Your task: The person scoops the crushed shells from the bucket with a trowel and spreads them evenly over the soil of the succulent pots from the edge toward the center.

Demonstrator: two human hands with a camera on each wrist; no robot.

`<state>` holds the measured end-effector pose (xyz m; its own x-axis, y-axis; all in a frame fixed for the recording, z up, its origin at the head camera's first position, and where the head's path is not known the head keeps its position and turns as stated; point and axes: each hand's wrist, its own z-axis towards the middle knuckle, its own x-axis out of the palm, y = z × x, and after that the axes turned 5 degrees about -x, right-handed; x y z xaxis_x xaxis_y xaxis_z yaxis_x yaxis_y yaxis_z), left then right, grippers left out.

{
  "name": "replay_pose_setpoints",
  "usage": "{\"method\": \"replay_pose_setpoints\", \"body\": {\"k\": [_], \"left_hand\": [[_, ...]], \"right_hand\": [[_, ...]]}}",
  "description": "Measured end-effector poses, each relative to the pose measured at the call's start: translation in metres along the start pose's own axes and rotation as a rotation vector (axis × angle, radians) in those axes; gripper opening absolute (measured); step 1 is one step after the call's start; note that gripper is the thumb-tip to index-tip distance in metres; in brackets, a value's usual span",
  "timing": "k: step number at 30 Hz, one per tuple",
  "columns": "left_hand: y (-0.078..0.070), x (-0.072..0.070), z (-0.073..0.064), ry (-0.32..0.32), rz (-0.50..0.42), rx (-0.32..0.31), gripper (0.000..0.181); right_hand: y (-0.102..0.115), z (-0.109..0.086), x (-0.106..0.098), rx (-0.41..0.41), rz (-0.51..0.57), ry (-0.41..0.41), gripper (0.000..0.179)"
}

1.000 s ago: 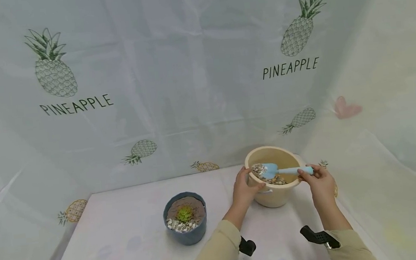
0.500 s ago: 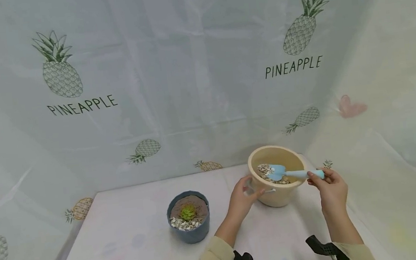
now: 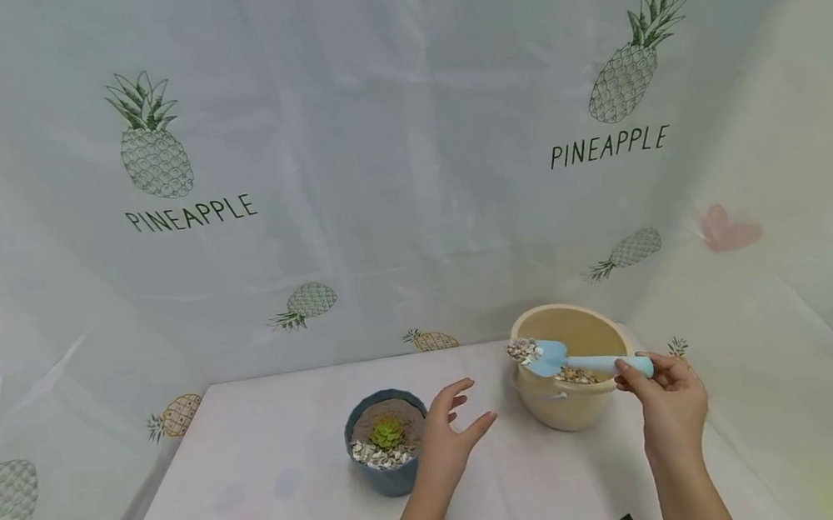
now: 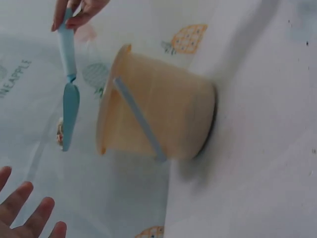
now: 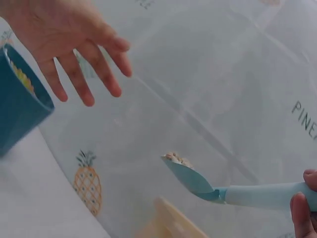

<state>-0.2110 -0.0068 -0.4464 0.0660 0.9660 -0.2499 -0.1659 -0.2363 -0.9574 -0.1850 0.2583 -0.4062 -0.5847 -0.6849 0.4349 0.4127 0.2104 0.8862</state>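
My right hand (image 3: 675,402) pinches the handle of a light blue trowel (image 3: 600,364), whose blade carries small pale stones (image 3: 523,350). The trowel is raised over the rim of a cream bucket (image 3: 568,409); more stones (image 3: 577,376) lie inside. In the left wrist view the trowel (image 4: 71,111) hangs clear of the bucket's mouth. My left hand (image 3: 445,441) holds nothing, its fingers spread in the air between the bucket and a blue-grey pot (image 3: 393,482). A green succulent (image 3: 386,432) grows in that pot, with white stones (image 3: 383,456) over the front of its soil.
A pale cloth covers the table (image 3: 286,473). Behind it hangs a curtain (image 3: 378,172) with pineapple prints, close to the bucket's far side. The bucket's thin handle (image 4: 138,119) hangs down its side. A few specks dot the cloth near the front.
My left hand has let go of the bucket and moved left toward the pot. The trowel with its stones has risen out of the bucket. The head view has shifted slightly.
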Motion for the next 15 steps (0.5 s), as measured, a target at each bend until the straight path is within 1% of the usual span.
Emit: {"method": "replay_pose_setpoints", "body": {"k": [3, 5, 8, 11, 13, 15], "left_hand": [[0.004, -0.010, -0.005, -0.050, 0.019, -0.010, 0.052], [0.006, -0.014, -0.006, -0.074, 0.027, -0.004, 0.052], [0.011, -0.022, -0.006, -0.104, 0.030, 0.012, 0.050], [0.015, -0.032, -0.008, -0.176, 0.054, 0.020, 0.048], [0.018, -0.040, -0.011, -0.236, 0.077, 0.009, 0.046], [0.021, -0.048, -0.014, -0.280, 0.083, 0.001, 0.044]], "right_hand": [[-0.003, -0.013, 0.008, 0.006, 0.002, 0.031, 0.024], [-0.005, -0.021, 0.014, 0.023, -0.002, 0.038, 0.024], [-0.009, -0.031, 0.023, 0.035, -0.019, 0.073, 0.027], [-0.016, -0.041, 0.035, 0.044, -0.058, 0.114, 0.031], [-0.022, -0.048, 0.042, 0.051, -0.078, 0.136, 0.031], [-0.028, -0.053, 0.050, 0.060, -0.083, 0.153, 0.029]]}}
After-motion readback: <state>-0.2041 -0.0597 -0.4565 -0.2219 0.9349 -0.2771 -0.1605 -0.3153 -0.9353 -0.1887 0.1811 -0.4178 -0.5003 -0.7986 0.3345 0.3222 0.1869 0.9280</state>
